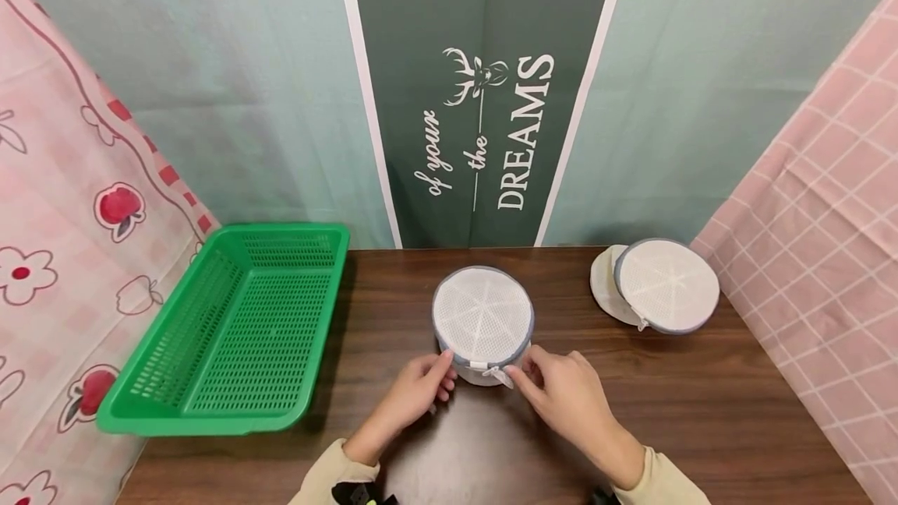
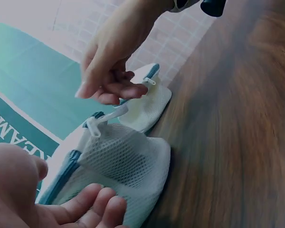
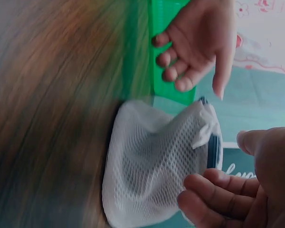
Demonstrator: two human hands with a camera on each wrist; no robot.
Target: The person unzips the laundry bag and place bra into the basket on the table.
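Observation:
A round white mesh laundry bag (image 1: 482,314) with a grey-blue zipped rim stands upright on the table. Its mesh side (image 3: 147,161) looks creased in the right wrist view. At its front the white zipper pull (image 1: 499,375) hangs loose. My left hand (image 1: 419,388) is at the bag's front left, thumb by the rim and fingers loosely bent. On the other side my right hand (image 1: 567,396) is beside the zipper pull, with thumb and fingers apart in the right wrist view. Neither hand grips the bag; whether the fingertips touch it I cannot tell.
To the left stands a green plastic basket (image 1: 330,318) with slotted walls. Another white mesh bag (image 1: 669,287) lies tilted at the back right, with a white round part (image 1: 605,287) showing under it. Curtains (image 1: 266,100) hang behind the brown wooden table (image 1: 701,411) and at both sides.

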